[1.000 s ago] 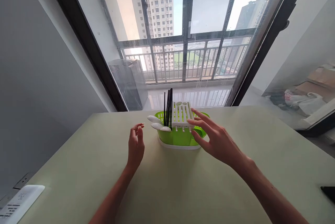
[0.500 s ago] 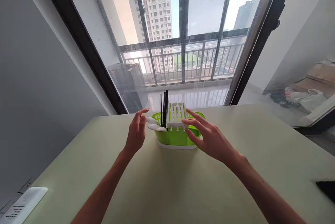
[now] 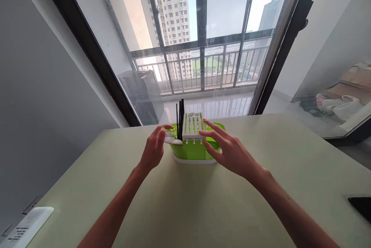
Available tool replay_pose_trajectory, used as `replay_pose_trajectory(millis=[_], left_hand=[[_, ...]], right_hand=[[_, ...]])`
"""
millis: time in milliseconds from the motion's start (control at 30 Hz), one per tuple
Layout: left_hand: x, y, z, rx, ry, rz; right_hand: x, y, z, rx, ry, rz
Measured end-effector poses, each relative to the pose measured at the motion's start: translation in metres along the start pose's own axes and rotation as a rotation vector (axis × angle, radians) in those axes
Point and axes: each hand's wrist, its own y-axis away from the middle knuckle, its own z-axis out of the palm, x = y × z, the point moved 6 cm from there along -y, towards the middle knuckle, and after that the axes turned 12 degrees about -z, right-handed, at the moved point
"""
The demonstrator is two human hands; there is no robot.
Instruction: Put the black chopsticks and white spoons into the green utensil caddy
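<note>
- A green caddy (image 3: 188,153) stands on the table (image 3: 185,205) just below the middle of the frame, its long axis running across the picture from left to right.
- The left hand (image 3: 152,148) is at its left end and the right hand (image 3: 232,150) at its right, so the caddy lies between them; the right hand overlaps it more in view and seems the nearer.
- The right hand's fingers are spread, gripping nothing, their tips at the right edge of the white slotted rack (image 3: 194,137); contact cannot be told.
- The left hand is half curled, thumb and forefinger apart, beside the white spoons (image 3: 177,142); whether it touches them is unclear.
- The black sticks (image 3: 180,122) stand upright just left of the rack, their lower ends hidden.
- The left thumb covers the spoons' outer tips; the right hand hides part of the caddy's right end.
- A black object (image 3: 361,206) is cut off at the frame's right edge.
</note>
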Motion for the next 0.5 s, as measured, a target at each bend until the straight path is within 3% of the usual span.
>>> replay_pose_trajectory(millis=[267, 500], left_hand=[[0.006, 0.002, 0.012, -0.084, -0.104, 0.082], [0.012, -0.002, 0.017, -0.109, -0.282, 0.246]], right_hand=[[0.002, 0.0, 0.002, -0.01, 0.002, -0.009], [0.003, 0.0, 0.003, -0.025, -0.004, -0.001]])
